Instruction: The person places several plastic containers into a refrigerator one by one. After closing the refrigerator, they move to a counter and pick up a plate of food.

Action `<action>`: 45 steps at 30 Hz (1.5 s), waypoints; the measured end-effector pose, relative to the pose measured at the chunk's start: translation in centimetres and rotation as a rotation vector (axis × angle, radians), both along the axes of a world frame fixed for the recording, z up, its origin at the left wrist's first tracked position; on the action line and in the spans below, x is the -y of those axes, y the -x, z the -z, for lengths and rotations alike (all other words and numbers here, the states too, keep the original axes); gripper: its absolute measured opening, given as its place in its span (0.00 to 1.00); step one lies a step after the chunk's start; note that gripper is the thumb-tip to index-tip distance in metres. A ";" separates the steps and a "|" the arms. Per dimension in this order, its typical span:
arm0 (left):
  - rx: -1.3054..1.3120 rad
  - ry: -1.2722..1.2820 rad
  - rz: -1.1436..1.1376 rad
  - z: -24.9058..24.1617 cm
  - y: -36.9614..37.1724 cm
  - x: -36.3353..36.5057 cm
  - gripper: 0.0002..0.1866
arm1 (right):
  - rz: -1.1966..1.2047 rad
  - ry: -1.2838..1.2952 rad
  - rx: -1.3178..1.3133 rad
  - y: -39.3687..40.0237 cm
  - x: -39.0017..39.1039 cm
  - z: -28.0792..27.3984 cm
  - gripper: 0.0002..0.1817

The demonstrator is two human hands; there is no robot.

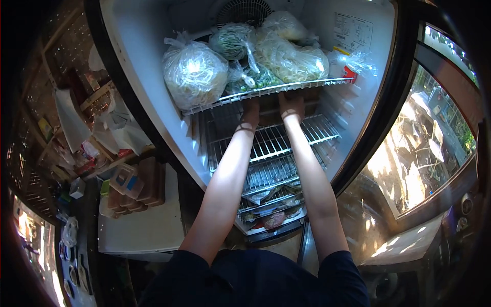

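Note:
Both my arms reach into an open refrigerator, below its top wire shelf [276,86]. A brown, box-like container [269,108] sits in the shade there, above the second wire shelf [273,138]. My left hand [250,110] is closed at the container's left side. Against its front, further right, my right hand [291,104] is closed too. Shadow and the shelf edge hide most of my fingers. Directly above my hands, the top shelf bears a bag of pale food [196,71], a bag of green vegetables [231,42] and a large bag of pale strips [291,59].
Stacked brown containers [151,179] and a clear plastic tub [126,180] stand on a white surface [140,233] to the left. Lower wire shelves [271,174] hold wrapped items. A red-labelled packet [350,73] lies at the top shelf's right end. The refrigerator's side walls flank my arms.

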State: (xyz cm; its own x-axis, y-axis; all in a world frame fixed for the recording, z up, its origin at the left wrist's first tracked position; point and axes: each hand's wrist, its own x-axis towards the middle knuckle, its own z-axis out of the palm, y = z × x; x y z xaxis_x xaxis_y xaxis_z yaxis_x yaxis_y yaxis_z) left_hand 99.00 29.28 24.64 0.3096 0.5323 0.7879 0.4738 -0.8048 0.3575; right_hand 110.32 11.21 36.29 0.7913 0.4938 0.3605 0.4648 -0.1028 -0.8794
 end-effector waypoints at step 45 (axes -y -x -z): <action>1.249 0.557 -0.608 9.0 60.6 20.2 0.34 | -1.158 -0.030 -0.153 56.0 -4.5 19.6 0.29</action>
